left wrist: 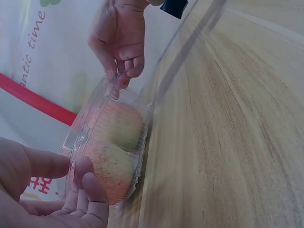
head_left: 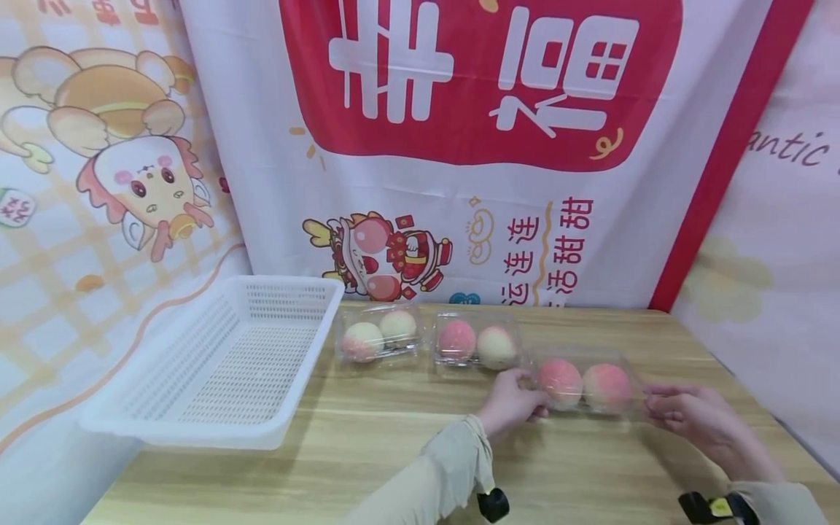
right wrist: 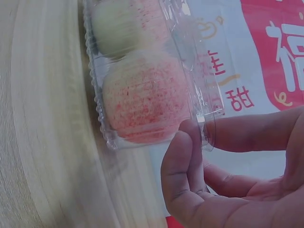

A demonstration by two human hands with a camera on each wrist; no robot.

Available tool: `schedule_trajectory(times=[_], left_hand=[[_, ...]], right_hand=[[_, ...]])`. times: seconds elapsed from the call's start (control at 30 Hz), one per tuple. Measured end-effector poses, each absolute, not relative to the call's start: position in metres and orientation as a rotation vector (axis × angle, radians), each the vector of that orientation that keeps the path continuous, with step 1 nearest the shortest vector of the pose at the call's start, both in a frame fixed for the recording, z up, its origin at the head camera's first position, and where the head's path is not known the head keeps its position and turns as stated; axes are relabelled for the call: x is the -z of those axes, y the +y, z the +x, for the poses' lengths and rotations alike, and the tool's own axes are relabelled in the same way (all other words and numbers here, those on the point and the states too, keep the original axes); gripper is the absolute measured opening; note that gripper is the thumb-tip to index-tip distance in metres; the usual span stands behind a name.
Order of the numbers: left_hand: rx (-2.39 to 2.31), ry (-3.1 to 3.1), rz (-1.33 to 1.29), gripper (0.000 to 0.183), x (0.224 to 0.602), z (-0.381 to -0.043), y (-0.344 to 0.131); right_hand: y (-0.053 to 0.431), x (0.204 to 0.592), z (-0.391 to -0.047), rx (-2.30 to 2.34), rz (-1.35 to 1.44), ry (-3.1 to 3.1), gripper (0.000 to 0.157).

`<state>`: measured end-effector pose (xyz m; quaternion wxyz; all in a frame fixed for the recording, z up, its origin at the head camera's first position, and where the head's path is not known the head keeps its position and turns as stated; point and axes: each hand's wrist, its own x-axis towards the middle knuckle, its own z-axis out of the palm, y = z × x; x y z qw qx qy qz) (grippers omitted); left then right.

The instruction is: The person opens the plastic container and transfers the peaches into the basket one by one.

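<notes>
A clear plastic clamshell box (head_left: 584, 361) with two round pink-and-cream buns (head_left: 607, 389) inside sits at the right of the table. Its left end is pinched by my left hand (head_left: 513, 402), thumb on the rim and fingers curled below, as the left wrist view shows. At the opposite end my right hand (head_left: 695, 421) pinches the rim between thumb and fingers (right wrist: 176, 161). The lid lies over the buns; whether it is fully fastened I cannot tell. Just left of this box stands a second clear box (head_left: 475, 343) of two buns, close to my left hand.
Farther left is another clear box (head_left: 379, 337) with two buns. A white perforated plastic basket (head_left: 282, 430) stands at the table's left side. Behind the wooden table (head_left: 367, 467) hangs a printed cloth (head_left: 256, 146) with a red panel.
</notes>
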<state>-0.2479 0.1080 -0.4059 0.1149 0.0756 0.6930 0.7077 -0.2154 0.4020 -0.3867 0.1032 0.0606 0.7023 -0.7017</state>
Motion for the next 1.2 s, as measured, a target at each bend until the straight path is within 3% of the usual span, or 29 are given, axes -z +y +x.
schedule_trajectory(times=[0.17, 0.53, 1.2], left_hand=[[-2.045, 2.053, 0.234, 0.051, 0.405, -0.244, 0.103], [-2.012, 2.031, 0.233, 0.054, 0.399, -0.227, 0.09], [-2.108, 1.923, 0.282, 0.052, 0.384, -0.21, 0.084]], right_hand=[[0.4, 0.383, -0.211, 2.072, 0.167, 2.071, 0.037], [0.391, 0.383, -0.193, 2.139, 0.097, 2.071, 0.02], [0.389, 0.375, -0.171, 2.261, 0.102, 1.963, 0.023]])
